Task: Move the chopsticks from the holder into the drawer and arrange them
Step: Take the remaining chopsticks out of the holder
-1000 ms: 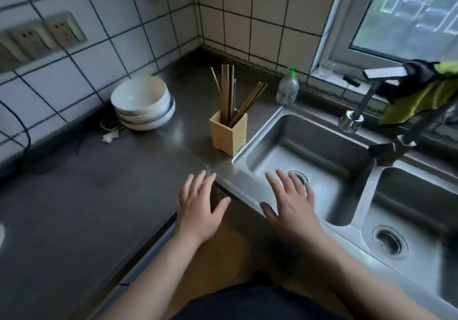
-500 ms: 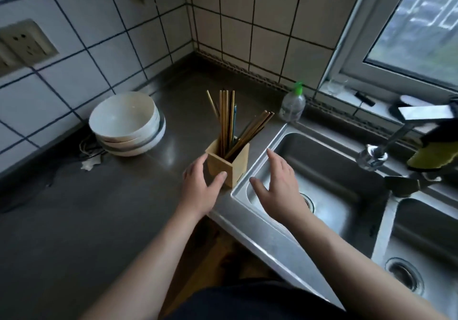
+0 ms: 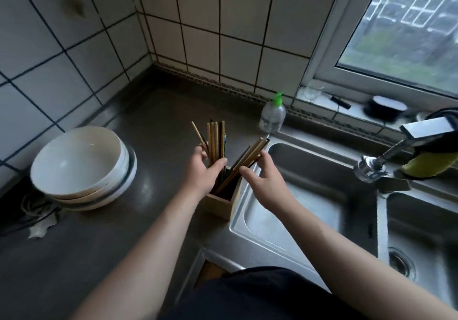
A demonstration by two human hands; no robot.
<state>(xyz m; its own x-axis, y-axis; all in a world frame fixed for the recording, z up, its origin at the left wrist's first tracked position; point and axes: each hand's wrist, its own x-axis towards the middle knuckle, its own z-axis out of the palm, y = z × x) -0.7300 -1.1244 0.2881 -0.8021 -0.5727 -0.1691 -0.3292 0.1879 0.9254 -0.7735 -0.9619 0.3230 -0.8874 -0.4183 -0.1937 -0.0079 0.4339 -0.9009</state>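
Note:
A square wooden holder (image 3: 219, 204) stands on the steel counter beside the sink's left rim. Several chopsticks stand in it: one bunch upright (image 3: 215, 138), another leaning right (image 3: 252, 151). My left hand (image 3: 202, 171) wraps the upright bunch just above the holder, thumb in front and fingers behind. My right hand (image 3: 264, 180) closes on the leaning bunch, which runs between thumb and fingers. No drawer shows clearly in this view.
Stacked white bowls (image 3: 79, 168) sit to the left on the counter (image 3: 153, 121). A clear soap bottle with a green cap (image 3: 272, 116) stands behind the holder. A double steel sink (image 3: 309, 195) and a faucet (image 3: 376, 163) lie to the right.
Both hands went forward from the counter's front edge up to the holder and closed around the chopsticks. The view has moved in closer.

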